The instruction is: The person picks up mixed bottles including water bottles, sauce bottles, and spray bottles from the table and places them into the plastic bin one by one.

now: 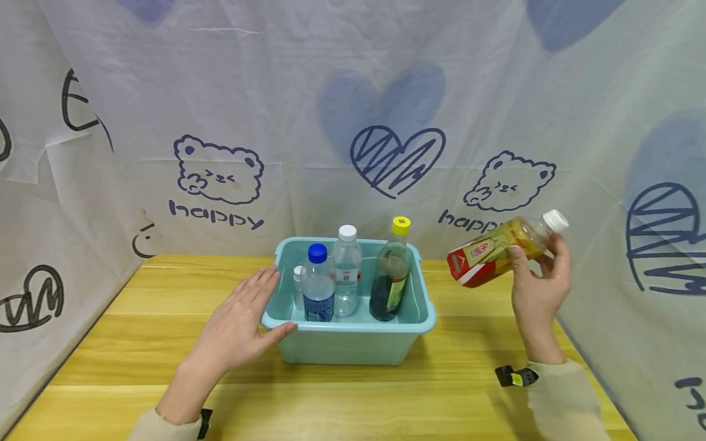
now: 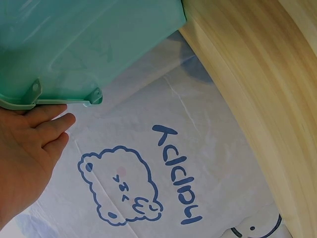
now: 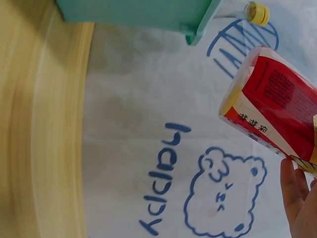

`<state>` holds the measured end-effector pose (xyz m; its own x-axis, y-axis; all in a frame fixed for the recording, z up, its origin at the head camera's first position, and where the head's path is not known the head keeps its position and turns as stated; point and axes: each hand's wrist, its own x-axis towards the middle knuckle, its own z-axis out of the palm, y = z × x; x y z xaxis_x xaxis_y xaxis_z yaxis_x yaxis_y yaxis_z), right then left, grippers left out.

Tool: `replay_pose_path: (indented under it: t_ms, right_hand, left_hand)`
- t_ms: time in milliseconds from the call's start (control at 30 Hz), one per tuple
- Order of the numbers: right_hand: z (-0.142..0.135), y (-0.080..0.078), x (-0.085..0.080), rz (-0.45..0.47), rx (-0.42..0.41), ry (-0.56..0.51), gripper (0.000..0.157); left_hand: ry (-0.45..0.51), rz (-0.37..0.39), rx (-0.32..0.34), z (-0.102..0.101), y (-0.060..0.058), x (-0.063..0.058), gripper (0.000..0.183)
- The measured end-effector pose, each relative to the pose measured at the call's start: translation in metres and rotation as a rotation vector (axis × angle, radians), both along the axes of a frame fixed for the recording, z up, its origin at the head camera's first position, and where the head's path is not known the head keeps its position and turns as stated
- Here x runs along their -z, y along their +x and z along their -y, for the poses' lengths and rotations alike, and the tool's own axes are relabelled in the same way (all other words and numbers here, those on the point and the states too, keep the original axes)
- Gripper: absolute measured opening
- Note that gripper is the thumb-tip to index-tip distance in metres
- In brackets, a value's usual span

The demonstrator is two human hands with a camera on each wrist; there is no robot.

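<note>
My right hand (image 1: 543,294) grips a drink bottle (image 1: 488,254) with a red and yellow label and white cap, tilted in the air to the right of a light teal plastic tub (image 1: 353,346). In the right wrist view the bottle's red label (image 3: 285,99) is close up. With straight fingers, my left hand (image 1: 237,324) rests on the tub's left rim; the left wrist view has its fingers against the rim. Inside the tub stand a blue-capped bottle (image 1: 318,288), a clear white-capped bottle (image 1: 346,275), a yellow-capped bottle of dark liquid (image 1: 390,282) and a small white-capped bottle (image 1: 298,288).
The tub stands on a wooden table (image 1: 353,404). Behind the table and along both sides hangs a pale cloth (image 1: 309,184) printed with hearts, bears and the word "happy".
</note>
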<state>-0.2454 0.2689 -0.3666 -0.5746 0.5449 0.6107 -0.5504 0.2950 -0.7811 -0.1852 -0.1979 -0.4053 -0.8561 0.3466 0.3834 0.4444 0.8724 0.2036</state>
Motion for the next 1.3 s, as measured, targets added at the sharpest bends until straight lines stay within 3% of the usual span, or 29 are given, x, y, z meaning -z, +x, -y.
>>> replay_pose_path:
  t_ms: [233,567,767,1300]
  right_hand:
    - [0.014,0.004,-0.006,-0.079,-0.094,-0.055,0.064]
    - [0.037,0.011,-0.009,-0.219,-0.23,-0.058,0.072]
    - [0.052,0.013,-0.012,-0.259,-0.285,-0.061,0.072]
    - [0.083,0.021,0.0,-0.145,-0.327,0.177,0.069]
  left_hand:
    - [-0.005,-0.003,0.004,0.001,0.0,0.0,0.097]
    - [-0.012,-0.004,0.002,0.0,0.001,-0.001,0.097]
    - [-0.019,-0.014,0.01,0.0,-0.002,-0.003,0.097]
    - [-0.013,-0.016,0.005,0.0,0.0,-0.001,0.098]
